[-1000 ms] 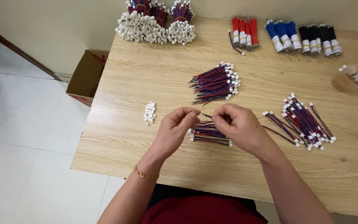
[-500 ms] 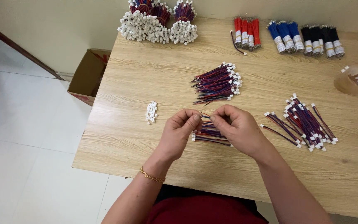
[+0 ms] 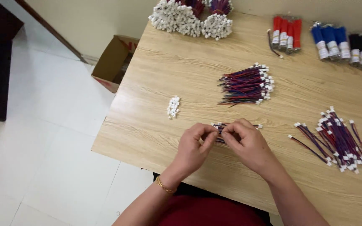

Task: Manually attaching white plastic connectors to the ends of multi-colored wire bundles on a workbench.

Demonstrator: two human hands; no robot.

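Both hands (image 3: 223, 142) pinch short wires (image 3: 221, 127), mostly hidden beneath the fingers.

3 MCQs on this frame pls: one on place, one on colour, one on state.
1. Where does the small pile of white connectors lie on the table?
A. Left of the hands
B. At the far right edge
C. Inside the cardboard box

2. What colour are the spools just left of the blue ones?
A. Green
B. Red
C. Yellow

3. What are the left hand and right hand doing?
A. Resting flat, apart
B. One raised off the table
C. Fingertips meeting over a small wire bundle

Key: 1 A, the pile sits left of both hands. 2 B, they are red. 3 C, both hands pinch together at the wires.
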